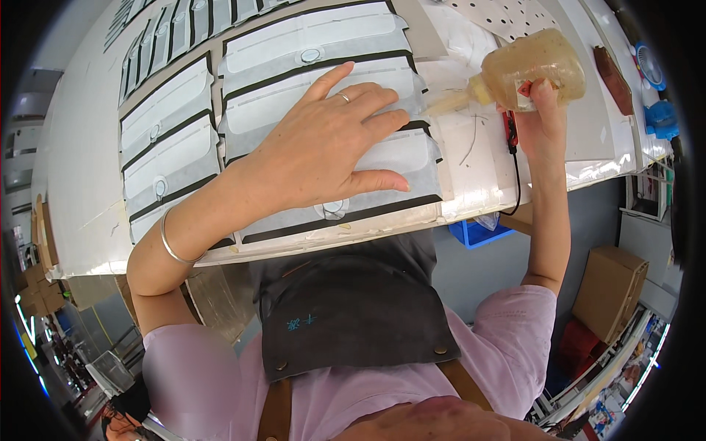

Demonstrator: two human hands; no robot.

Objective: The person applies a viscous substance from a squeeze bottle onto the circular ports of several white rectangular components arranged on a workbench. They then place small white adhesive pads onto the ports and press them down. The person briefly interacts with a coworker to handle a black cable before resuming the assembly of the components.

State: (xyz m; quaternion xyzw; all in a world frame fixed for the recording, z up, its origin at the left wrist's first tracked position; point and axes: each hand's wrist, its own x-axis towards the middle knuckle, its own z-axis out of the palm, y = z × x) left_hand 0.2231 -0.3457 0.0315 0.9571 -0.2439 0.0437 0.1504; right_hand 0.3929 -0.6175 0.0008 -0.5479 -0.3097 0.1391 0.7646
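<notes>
The left hand (323,143) was palm down with its fingers (384,125) spread, and the right hand (543,121) was curled.

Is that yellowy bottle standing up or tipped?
Tipped. The right hand holds the bottle sideways, its thin nozzle pointing left toward the white pieces with dark edges.

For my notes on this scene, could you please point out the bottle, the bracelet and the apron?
Bottle (535,62), head view: middle of its rounded body.
Bracelet (165,245), head view: its curved band.
Apron (357,320), head view: middle of its dark front.
</notes>
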